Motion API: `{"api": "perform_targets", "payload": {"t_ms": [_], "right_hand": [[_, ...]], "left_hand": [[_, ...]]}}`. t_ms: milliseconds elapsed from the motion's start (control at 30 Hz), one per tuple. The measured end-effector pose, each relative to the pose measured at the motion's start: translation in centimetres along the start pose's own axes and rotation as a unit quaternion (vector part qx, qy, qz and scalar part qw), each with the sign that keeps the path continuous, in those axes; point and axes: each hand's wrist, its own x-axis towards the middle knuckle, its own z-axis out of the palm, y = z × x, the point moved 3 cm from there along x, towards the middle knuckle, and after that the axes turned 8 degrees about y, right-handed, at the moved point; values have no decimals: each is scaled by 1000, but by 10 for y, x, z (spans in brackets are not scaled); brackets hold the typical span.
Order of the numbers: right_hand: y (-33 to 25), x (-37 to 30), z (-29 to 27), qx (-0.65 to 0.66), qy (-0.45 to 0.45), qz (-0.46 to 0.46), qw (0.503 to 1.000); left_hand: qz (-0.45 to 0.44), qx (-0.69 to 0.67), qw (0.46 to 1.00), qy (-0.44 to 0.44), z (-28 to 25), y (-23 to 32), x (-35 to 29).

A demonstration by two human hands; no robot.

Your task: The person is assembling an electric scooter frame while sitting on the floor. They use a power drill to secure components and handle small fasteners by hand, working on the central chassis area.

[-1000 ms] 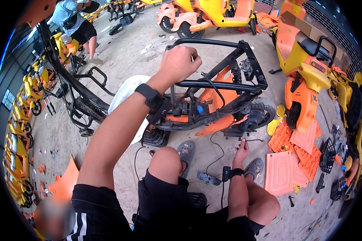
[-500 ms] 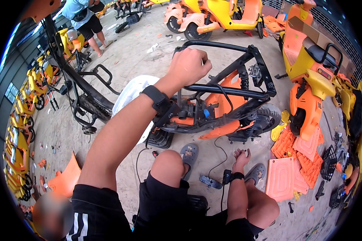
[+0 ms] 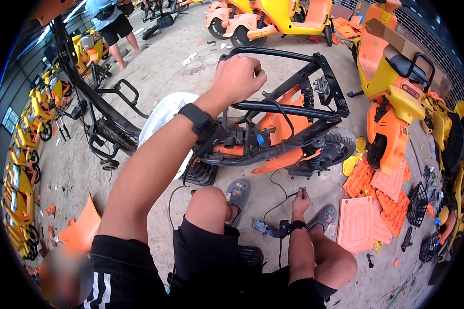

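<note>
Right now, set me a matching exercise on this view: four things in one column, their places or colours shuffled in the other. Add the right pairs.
Things:
1. left hand
2. right hand
3. curved cover
4. square panel

Places and colours:
A. pale orange, on the floor
B. at the upper part of the black frame
C. white, partly hidden by the left forearm
D. low, just left of the right shoe in the picture

Pairs: 1-B, 2-D, 3-C, 4-A

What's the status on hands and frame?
Left hand curled at black scooter frame, contents hidden. Right hand by thin black cable, grip unclear. Left forearm blocks part of frame.
</note>
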Motion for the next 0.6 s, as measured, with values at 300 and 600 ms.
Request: {"api": "perform_targets", "payload": {"t_ms": [300, 600], "right_hand": [[-66, -28, -10, 138, 85, 64, 985], [-84, -5, -15, 128, 149, -41, 980]], "left_hand": [[-7, 15, 1000, 0, -3, -9, -5], [2, 14, 1000, -1, -2, -3, -3]]}}
